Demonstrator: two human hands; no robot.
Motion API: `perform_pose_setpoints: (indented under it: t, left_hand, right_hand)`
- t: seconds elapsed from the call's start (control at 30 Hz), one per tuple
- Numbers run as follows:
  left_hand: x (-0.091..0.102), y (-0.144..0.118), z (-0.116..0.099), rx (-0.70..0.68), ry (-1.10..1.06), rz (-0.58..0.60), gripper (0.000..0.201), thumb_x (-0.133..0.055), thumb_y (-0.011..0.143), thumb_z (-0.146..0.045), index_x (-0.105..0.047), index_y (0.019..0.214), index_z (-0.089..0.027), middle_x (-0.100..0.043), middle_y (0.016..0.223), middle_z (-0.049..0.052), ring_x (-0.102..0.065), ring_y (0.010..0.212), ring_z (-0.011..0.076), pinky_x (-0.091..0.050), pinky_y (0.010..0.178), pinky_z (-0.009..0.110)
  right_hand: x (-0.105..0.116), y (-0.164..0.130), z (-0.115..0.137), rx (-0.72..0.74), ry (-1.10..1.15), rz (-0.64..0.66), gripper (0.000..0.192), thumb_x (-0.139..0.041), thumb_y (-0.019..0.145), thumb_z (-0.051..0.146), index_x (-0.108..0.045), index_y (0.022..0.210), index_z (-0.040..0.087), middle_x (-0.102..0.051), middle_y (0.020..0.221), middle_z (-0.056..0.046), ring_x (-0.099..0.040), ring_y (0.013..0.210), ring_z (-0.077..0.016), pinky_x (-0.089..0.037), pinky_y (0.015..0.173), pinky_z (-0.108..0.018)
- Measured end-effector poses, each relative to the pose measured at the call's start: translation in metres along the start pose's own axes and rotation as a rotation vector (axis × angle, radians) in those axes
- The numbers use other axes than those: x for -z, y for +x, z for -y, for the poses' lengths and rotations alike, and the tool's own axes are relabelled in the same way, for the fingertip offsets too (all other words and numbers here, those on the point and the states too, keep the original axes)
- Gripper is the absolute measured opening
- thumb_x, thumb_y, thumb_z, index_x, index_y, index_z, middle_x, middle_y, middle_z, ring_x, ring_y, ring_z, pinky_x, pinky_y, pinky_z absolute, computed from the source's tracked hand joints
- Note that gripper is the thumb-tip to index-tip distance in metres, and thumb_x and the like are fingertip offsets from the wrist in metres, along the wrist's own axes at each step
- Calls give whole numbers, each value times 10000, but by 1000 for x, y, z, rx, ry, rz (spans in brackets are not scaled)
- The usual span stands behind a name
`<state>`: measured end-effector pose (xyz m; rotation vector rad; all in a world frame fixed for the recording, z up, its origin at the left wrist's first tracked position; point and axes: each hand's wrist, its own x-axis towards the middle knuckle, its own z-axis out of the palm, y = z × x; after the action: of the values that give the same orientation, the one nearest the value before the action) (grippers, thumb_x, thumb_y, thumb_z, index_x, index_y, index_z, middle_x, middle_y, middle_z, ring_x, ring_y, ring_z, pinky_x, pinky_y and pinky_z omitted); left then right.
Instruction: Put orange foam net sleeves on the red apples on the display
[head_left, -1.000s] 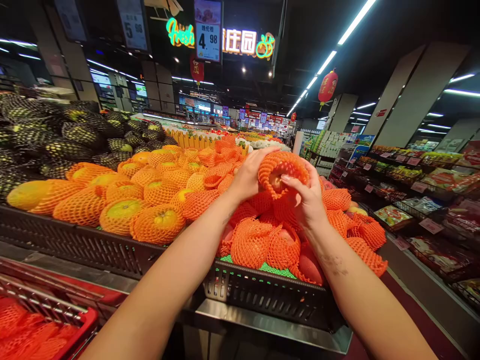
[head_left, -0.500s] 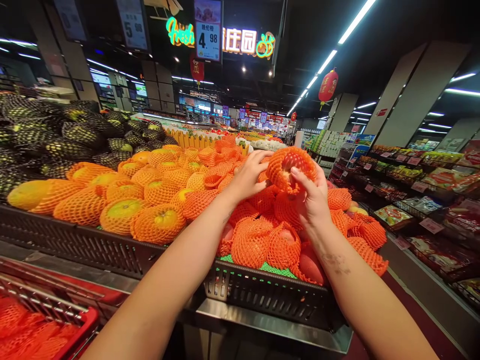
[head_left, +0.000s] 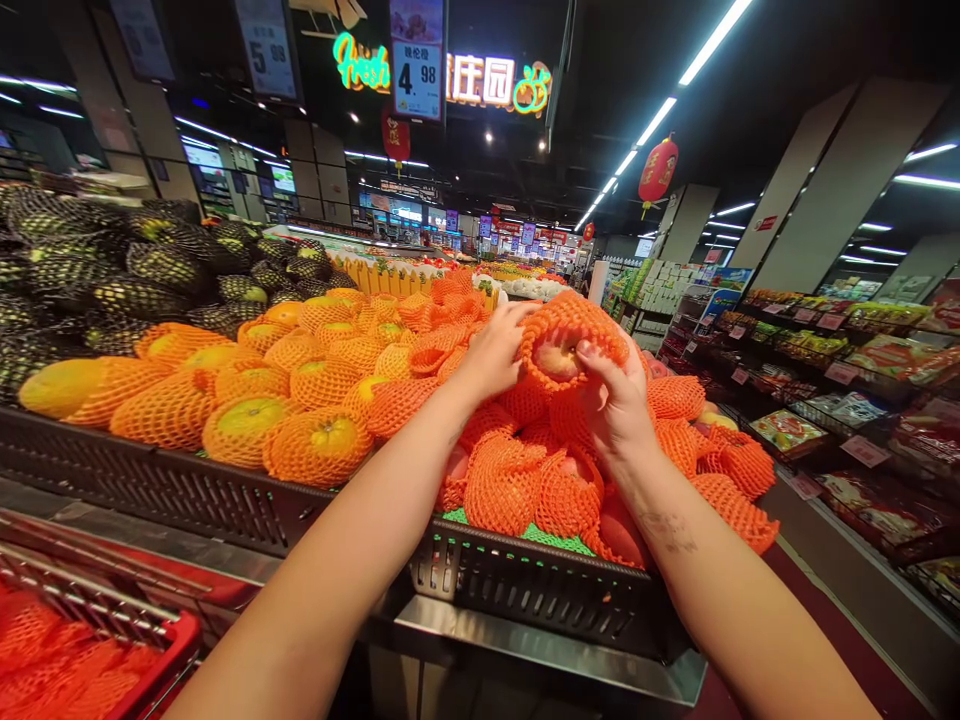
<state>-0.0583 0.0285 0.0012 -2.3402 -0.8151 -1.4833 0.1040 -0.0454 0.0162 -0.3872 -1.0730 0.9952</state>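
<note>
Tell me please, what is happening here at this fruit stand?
A person holds one fruit in an orange foam net with both hands, the left hand and the right hand, raised above a black crate full of similar netted fruit. More netted fruit fills the neighbouring crate, and a red cart stands at lower left.

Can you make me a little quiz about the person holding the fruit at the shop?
1. True or false: both hands hold one fruit in orange netting.
2. Which lies nearest the left hand? A) dark-netted fruit B) orange-netted yellow fruit C) a red basket
3. Fill in: the pile under the right hand sits in a black ____.

Key:
1. True.
2. B, the orange-netted yellow fruit; the dark-netted fruit and red basket lie farther left.
3. Crate.
</note>
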Motion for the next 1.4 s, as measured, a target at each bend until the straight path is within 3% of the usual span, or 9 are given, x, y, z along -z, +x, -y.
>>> perform_pose_setpoints:
  t: [0.17, 0.4, 0.63, 0.83, 0.93, 1.07, 1.17, 1.33, 1.4]
  left_hand:
    - [10, 3, -24, -121, -106, -10, 1023, -768, 769, -496, -194, 1579, -249, -375, 1575, 165, -416, 1434, 339, -386, 1185, 570]
    - [17, 8, -19, -247, -2, -174, 566, -664, 819, -481, -473, 1288, -229, -647, 1207, 113, -624, 1138, 282, -518, 1020, 522]
    - [17, 6, -28, -193, -75, -143, 675, -603, 854, -560, -333, 1402, -274, -532, 1395, 120, -535, 1303, 283, -456, 1109, 521]
    - [16, 7, -24, -241, -54, -146, 694, -688, 754, -562, -420, 1310, -244, -547, 1281, 129, -552, 1233, 303, -478, 1080, 515]
    - [14, 6, -20, -169, -29, -123, 754, -695, 723, -630, -429, 1298, -223, -563, 1259, 130, -558, 1204, 310, -478, 1069, 515]
    - [11, 4, -15, -62, 13, -195, 757, -730, 705, -631, -454, 1268, -206, -585, 1210, 129, -578, 1144, 312, -493, 1031, 508]
    - [13, 4, -17, -23, 89, -213, 690, -726, 737, -572, -464, 1268, -216, -589, 1215, 129, -565, 1158, 328, -473, 1044, 529]
    - [24, 7, -20, -137, 145, -78, 608, -691, 775, -350, -478, 1335, -250, -575, 1336, 116, -527, 1246, 320, -438, 1094, 531]
    - [31, 6, -13, -90, 169, -66, 653, -713, 756, -344, -488, 1360, -243, -561, 1376, 125, -506, 1279, 331, -421, 1117, 543]
  right_hand:
    - [0, 1, 2, 17, -11, 1, 625, -852, 521, 325, -546, 1065, 277, -702, 1025, -7, -694, 1010, -251, -578, 967, -464]
    - [0, -3, 6, -44, -89, 150, 684, -861, 538, 359, -542, 1136, 276, -702, 1079, -29, -673, 1060, -274, -573, 964, -461]
    - [-1, -3, 12, -67, -146, 201, 619, -833, 579, 396, -581, 1131, 278, -700, 1130, -39, -654, 1134, -288, -554, 1002, -475]
    - [-3, -2, 12, -164, -100, 229, 496, -807, 625, 475, -615, 1018, 241, -721, 1144, -62, -634, 1189, -291, -517, 1063, -505]
    - [-1, -1, 12, -182, -86, 252, 587, -786, 638, 554, -608, 1109, 253, -696, 1240, -79, -598, 1264, -313, -503, 1074, -540]
    - [8, -1, 10, 61, -253, 222, 886, -741, 650, 730, -468, 1386, 320, -490, 1510, -74, -414, 1465, -313, -357, 1184, -579]
    - [11, -5, 11, 356, -501, 202, 1035, -896, 536, 597, -429, 1431, 369, -376, 1590, -45, -268, 1536, -327, -275, 1222, -585]
    - [7, -10, 9, 510, -693, 184, 743, -909, 573, 361, -590, 1243, 312, -600, 1334, -58, -530, 1299, -313, -369, 1177, -559]
    - [8, -7, 6, 520, -694, 104, 668, -881, 618, 352, -587, 1214, 287, -622, 1247, -62, -581, 1208, -288, -398, 1156, -541]
